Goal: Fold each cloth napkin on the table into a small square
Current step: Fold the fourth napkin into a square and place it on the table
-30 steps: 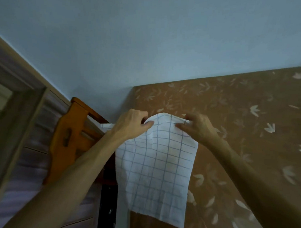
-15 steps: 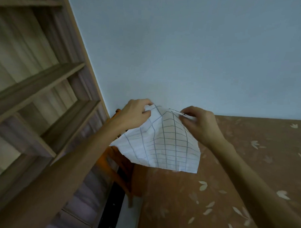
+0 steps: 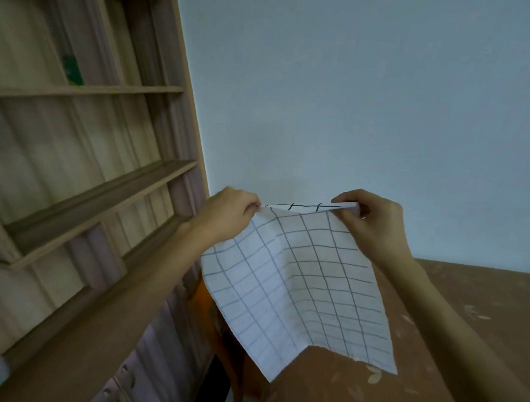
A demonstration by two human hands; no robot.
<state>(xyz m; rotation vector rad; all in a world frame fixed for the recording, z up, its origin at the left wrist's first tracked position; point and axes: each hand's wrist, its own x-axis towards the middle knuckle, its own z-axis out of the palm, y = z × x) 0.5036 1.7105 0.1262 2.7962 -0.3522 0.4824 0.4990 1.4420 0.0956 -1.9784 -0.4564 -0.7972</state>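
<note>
- While the napkin hangs in mid-air above the near corner of the table, we note a white cloth with a dark grid and a vertical crease down its middle; its lower edge is clear of the tabletop.
- Our left hand pinches the top left corner, fingers closed on the cloth; our right hand pinches the top right corner likewise.
- We judge the step to be squaring up the napkin by its top edge before a fold.
- Next move, in our judgement: bring the two corners together or lay the cloth flat, with edges matched.
- Containers: the shelf unit at left shows mostly bare shelves; a green item on an upper shelf is too blurred to identify.
- An orange wooden chair shows behind the cloth.
</note>
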